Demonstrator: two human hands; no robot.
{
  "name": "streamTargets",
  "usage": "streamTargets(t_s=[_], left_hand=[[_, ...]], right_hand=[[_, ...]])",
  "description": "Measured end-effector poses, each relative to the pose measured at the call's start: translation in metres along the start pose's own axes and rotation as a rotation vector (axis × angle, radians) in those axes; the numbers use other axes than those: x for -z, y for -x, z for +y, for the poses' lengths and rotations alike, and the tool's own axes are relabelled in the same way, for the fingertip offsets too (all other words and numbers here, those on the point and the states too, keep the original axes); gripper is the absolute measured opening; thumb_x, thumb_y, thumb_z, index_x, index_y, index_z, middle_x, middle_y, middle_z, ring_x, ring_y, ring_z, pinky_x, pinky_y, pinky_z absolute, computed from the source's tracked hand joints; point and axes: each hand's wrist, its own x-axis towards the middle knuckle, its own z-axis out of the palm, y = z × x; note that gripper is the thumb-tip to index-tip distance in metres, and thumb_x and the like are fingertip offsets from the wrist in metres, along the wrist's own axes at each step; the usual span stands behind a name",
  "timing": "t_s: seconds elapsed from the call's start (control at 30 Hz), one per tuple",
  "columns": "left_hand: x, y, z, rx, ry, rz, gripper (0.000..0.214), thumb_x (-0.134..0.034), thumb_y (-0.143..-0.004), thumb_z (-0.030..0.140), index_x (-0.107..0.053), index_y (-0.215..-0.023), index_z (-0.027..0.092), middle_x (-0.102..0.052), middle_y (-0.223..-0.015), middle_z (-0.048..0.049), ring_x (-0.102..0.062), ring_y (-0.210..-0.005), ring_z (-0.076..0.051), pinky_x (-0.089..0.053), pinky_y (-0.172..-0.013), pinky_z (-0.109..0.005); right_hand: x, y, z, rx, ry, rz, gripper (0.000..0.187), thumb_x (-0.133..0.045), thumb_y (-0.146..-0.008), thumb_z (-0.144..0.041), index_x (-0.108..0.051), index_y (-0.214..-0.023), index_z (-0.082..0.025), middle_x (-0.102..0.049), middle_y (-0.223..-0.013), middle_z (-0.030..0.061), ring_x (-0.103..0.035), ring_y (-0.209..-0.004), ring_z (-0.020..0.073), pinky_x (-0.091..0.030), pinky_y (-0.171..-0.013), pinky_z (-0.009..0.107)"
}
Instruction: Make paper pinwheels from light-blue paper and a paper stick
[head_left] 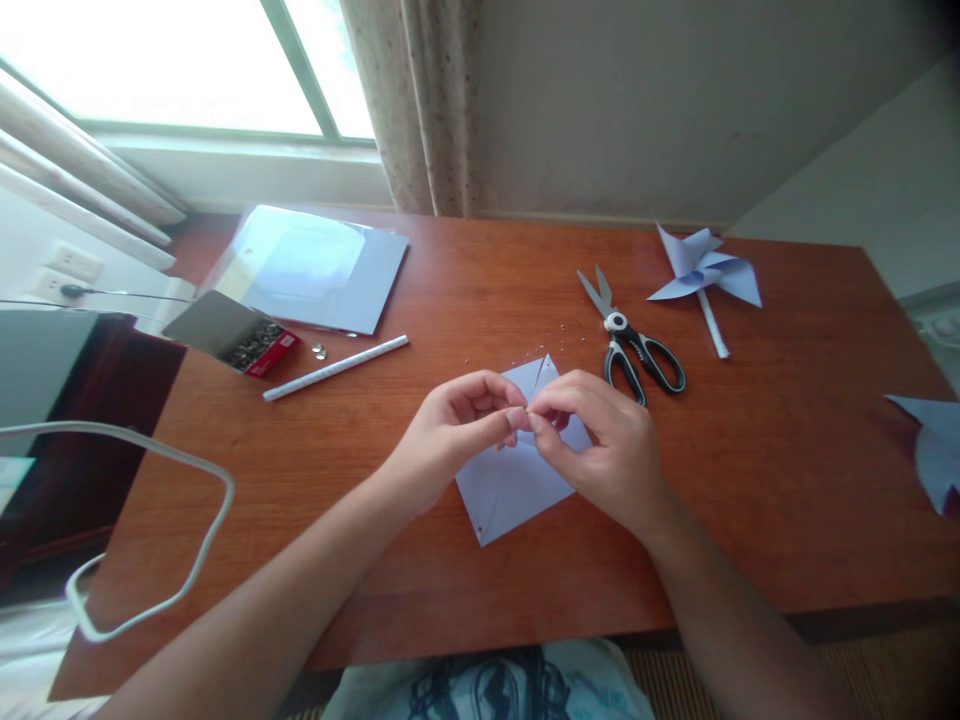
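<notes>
A square of white paper (517,490) with crease or cut lines toward its corners and small dark dots near them lies on the table in front of me. Just above it, my left hand (469,420) and my right hand (600,440) meet fingertip to fingertip. Both are closed in a pinch. Whatever sits between the fingertips is too small to make out. Black-handled scissors (616,325) lie with blades apart, just beyond my right hand. Tiny scraps (540,348) are scattered past the paper's far corner.
A finished paper pinwheel (701,270) lies back right; part of another paper shape (937,440) shows at the right edge. Left are a rolled paper stick (337,368), an open box of metal pins (259,345), loose pins (320,351), paper sheets (382,280) and a white cable (217,520).
</notes>
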Motion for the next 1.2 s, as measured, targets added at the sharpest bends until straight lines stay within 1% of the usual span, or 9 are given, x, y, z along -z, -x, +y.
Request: streamTargets(t_s=[0.13,0.33,0.47,0.6,0.73,1.03,1.2], left_hand=[[0.0009,-0.0006,-0.0009,0.01,0.043,-0.011,0.016,-0.081,-0.081,0.023,-0.07,-0.086,0.014,-0.066,-0.073,0.0001,-0.057,-0.063,-0.007,-0.044,-0.061,-0.018],[-0.0001,-0.001,-0.0011,0.013,0.122,0.011,0.015,-0.083,-0.078,0.021,-0.073,-0.085,0.013,-0.067,-0.075,-0.0011,-0.056,-0.064,-0.007,-0.043,-0.061,-0.018],[0.0021,-0.0016,-0.0014,0.005,0.114,0.012,0.013,-0.083,-0.078,0.02,-0.073,-0.081,0.013,-0.066,-0.073,-0.0008,-0.055,-0.064,-0.007,-0.043,-0.061,-0.018],[0.0037,-0.0018,-0.0023,0.02,0.093,-0.013,0.014,-0.085,-0.076,0.019,-0.073,-0.083,0.014,-0.067,-0.075,-0.0002,-0.056,-0.066,-0.007,-0.044,-0.061,-0.019],[0.0034,-0.0019,-0.0032,0.028,0.099,0.003,0.016,-0.086,-0.076,0.021,-0.076,-0.087,0.015,-0.07,-0.077,-0.0003,-0.057,-0.065,-0.007,-0.043,-0.06,-0.019],[0.0026,-0.0022,-0.0024,0.036,0.12,0.034,0.018,-0.09,-0.068,0.018,-0.078,-0.082,0.015,-0.071,-0.075,-0.0012,-0.058,-0.064,-0.008,-0.044,-0.06,-0.019],[0.0029,-0.002,-0.003,0.037,0.123,0.04,0.017,-0.09,-0.068,0.018,-0.078,-0.08,0.015,-0.073,-0.075,-0.0013,-0.059,-0.064,-0.008,-0.045,-0.061,-0.019]], right_hand=[[0.0018,-0.0013,-0.002,-0.015,-0.02,0.006,0.017,-0.064,-0.085,-0.005,-0.062,-0.081,-0.021,-0.065,-0.076,-0.0007,-0.058,-0.067,0.0118,-0.049,-0.062,0.025],[0.0026,-0.0009,-0.0031,-0.029,-0.041,0.011,0.016,-0.062,-0.086,-0.006,-0.062,-0.081,-0.021,-0.065,-0.076,-0.0004,-0.059,-0.067,0.0132,-0.049,-0.062,0.027],[0.0026,-0.0013,-0.0029,-0.031,-0.049,0.008,0.016,-0.062,-0.086,-0.006,-0.062,-0.081,-0.021,-0.065,-0.076,-0.0008,-0.059,-0.067,0.0131,-0.049,-0.063,0.027],[0.0035,-0.0016,-0.003,-0.038,-0.035,0.016,0.017,-0.063,-0.085,-0.006,-0.061,-0.08,-0.021,-0.064,-0.075,-0.0009,-0.059,-0.067,0.013,-0.049,-0.063,0.027],[0.0036,-0.0017,-0.0027,-0.039,-0.034,0.012,0.016,-0.062,-0.086,-0.006,-0.061,-0.08,-0.022,-0.065,-0.075,-0.0012,-0.058,-0.066,0.0129,-0.049,-0.063,0.027],[0.0047,-0.0023,-0.0051,-0.058,-0.049,-0.004,0.016,-0.06,-0.087,-0.009,-0.061,-0.08,-0.023,-0.065,-0.074,-0.0012,-0.058,-0.065,0.0141,-0.051,-0.062,0.029],[0.005,-0.0034,-0.0057,-0.054,-0.062,-0.009,0.017,-0.06,-0.087,-0.008,-0.061,-0.08,-0.023,-0.064,-0.074,-0.0013,-0.058,-0.065,0.0137,-0.05,-0.061,0.028]])
